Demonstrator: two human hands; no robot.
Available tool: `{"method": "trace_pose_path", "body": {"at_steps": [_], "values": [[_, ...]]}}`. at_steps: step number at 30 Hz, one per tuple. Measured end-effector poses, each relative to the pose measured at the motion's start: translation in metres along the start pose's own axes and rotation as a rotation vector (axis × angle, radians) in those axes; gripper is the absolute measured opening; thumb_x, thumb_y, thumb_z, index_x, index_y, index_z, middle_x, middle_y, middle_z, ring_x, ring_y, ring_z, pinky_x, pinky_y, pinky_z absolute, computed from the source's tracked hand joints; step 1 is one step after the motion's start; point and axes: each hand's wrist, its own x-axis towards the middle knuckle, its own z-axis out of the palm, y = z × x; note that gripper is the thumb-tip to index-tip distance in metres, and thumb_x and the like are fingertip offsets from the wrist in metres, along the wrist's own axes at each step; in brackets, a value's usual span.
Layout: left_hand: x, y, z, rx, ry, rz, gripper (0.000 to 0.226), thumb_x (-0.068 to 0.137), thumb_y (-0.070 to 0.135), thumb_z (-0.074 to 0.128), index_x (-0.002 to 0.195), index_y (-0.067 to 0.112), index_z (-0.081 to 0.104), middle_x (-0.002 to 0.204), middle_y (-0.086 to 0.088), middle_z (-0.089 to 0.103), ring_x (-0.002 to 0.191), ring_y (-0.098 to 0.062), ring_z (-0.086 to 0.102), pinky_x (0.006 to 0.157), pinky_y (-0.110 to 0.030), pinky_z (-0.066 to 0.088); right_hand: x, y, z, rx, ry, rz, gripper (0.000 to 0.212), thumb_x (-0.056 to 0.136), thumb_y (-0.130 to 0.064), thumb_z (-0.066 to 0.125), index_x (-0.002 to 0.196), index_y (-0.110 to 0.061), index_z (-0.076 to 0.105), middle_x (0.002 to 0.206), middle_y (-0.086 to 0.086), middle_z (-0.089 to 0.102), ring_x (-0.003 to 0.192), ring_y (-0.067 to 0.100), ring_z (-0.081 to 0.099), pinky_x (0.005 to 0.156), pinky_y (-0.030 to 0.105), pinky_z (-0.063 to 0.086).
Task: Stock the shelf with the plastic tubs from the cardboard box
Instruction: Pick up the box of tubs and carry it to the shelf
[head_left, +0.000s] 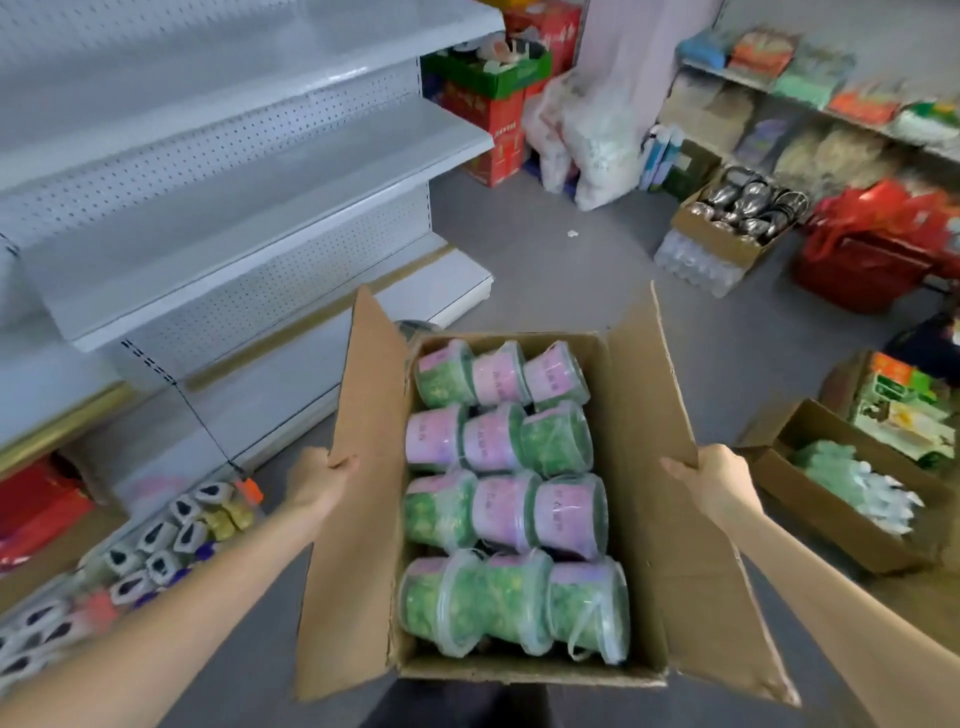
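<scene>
Well, the white shelf (249, 171) stands to the left, its boards running toward the far right. Near and centre, the cardboard box (649, 467) points its long axis away from me, flaps splayed left and right. Inside it, the plastic tubs (498, 509) lie on their sides in four rows of three, axes roughly across the box. Both arms reach forward: my left hand (317, 480) grips the left flap's edge, my right hand (711, 478) grips the right flap's corner, with the tubs between them.

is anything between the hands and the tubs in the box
Nothing visible. The left hand and right hand grip the open flaps of the cardboard box, and the plastic tubs lie uncovered between them.
</scene>
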Motion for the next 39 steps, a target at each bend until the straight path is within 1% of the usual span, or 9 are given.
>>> {"method": "trace_pose_path", "body": {"at_steps": [4, 9, 12, 17, 20, 23, 26, 30, 39], "values": [[0.045, 0.043, 0.031, -0.074, 0.053, -0.031, 0.041, 0.090, 0.031, 0.059, 0.119, 0.002, 0.058, 0.115, -0.017, 0.064, 0.103, -0.033, 0.060, 0.088, -0.041, 0.049, 0.083, -0.033, -0.019, -0.042, -0.024, -0.096, 0.040, 0.086, -0.031, 0.063, 0.068, 0.005, 0.057, 0.067, 0.019, 0.061, 0.058, 0.031, 0.059, 0.055, 0.038, 0.050], [0.111, 0.128, 0.067, -0.132, 0.116, -0.084, 0.030, 0.092, 0.024, 0.056, 0.099, -0.005, 0.059, 0.091, -0.018, 0.060, 0.095, -0.035, 0.060, 0.074, -0.036, 0.041, 0.199, -0.082, -0.029, -0.025, -0.079, -0.154, 0.040, 0.089, -0.025, 0.060, 0.057, -0.004, 0.048, 0.054, 0.009, 0.050, 0.048, 0.023, 0.049, 0.046, 0.029, 0.038], [0.156, 0.182, 0.088, -0.193, 0.139, -0.078, 0.025, 0.092, 0.017, 0.056, 0.100, -0.005, 0.063, 0.096, -0.021, 0.065, 0.091, -0.035, 0.061, 0.068, -0.032, 0.041, 0.269, -0.124, -0.052, -0.052, -0.104, -0.199, 0.033, 0.091, -0.024, 0.057, 0.064, -0.005, 0.054, 0.058, 0.006, 0.053, 0.050, 0.020, 0.051, 0.045, 0.025, 0.039], [0.194, 0.260, 0.116, -0.378, 0.195, -0.084, 0.016, 0.092, 0.004, 0.052, 0.081, 0.001, 0.064, 0.078, -0.007, 0.056, 0.076, -0.024, 0.055, 0.058, -0.026, 0.039, 0.372, -0.188, -0.091, -0.097, -0.125, -0.296, 0.040, 0.090, -0.022, 0.059, 0.054, -0.007, 0.047, 0.053, 0.006, 0.048, 0.047, 0.020, 0.045, 0.044, 0.026, 0.033], [0.212, 0.281, 0.125, -0.557, 0.234, -0.203, 0.018, 0.083, 0.009, 0.056, 0.078, -0.008, 0.059, 0.073, -0.009, 0.052, 0.084, -0.024, 0.047, 0.067, -0.032, 0.040, 0.434, -0.216, -0.090, -0.158, -0.180, -0.328, 0.034, 0.090, -0.023, 0.059, 0.065, -0.001, 0.055, 0.058, 0.010, 0.053, 0.051, 0.024, 0.051, 0.049, 0.028, 0.041], [0.217, 0.305, 0.137, -0.521, 0.265, -0.198, 0.018, 0.074, 0.022, 0.057, 0.081, 0.005, 0.057, 0.063, -0.004, 0.049, 0.071, -0.023, 0.050, 0.070, -0.031, 0.039, 0.491, -0.248, -0.081, -0.245, -0.255, -0.421, 0.039, 0.090, -0.026, 0.058, 0.066, 0.005, 0.057, 0.060, 0.017, 0.059, 0.054, 0.030, 0.057, 0.052, 0.036, 0.048], [0.221, 0.318, 0.155, -0.575, 0.373, -0.238, 0.023, 0.068, 0.027, 0.058, 0.075, 0.005, 0.061, 0.056, -0.002, 0.054, 0.068, -0.021, 0.059, 0.060, -0.029, 0.041, 0.543, -0.288, -0.066, -0.335, -0.341, -0.551, 0.045, 0.090, -0.025, 0.058, 0.052, -0.006, 0.043, 0.046, 0.006, 0.045, 0.043, 0.020, 0.044, 0.041, 0.030, 0.032], [0.209, 0.321, 0.198, -0.631, 0.590, -0.501, 0.022, 0.087, 0.011, 0.061, 0.079, -0.009, 0.066, 0.063, -0.022, 0.061, 0.076, -0.034, 0.068, 0.056, -0.029, 0.040, 0.602, -0.344, -0.032, -0.429, -0.484, -0.741, 0.038, 0.092, -0.024, 0.055, 0.066, 0.004, 0.059, 0.057, 0.011, 0.056, 0.054, 0.025, 0.055, 0.051, 0.032, 0.039], [0.158, 0.360, 0.275, -0.790, 0.916, -0.943, 0.029, 0.087, 0.027, 0.063, 0.080, -0.001, 0.063, 0.072, -0.016, 0.061, 0.072, -0.030, 0.060, 0.068, -0.042, 0.051, 0.626, -0.455, 0.043, -0.595, -0.692, -1.135, 0.033, 0.089, -0.023, 0.058, 0.077, 0.007, 0.063, 0.069, 0.020, 0.061, 0.066, 0.032, 0.059, 0.057, 0.035, 0.041]]}}
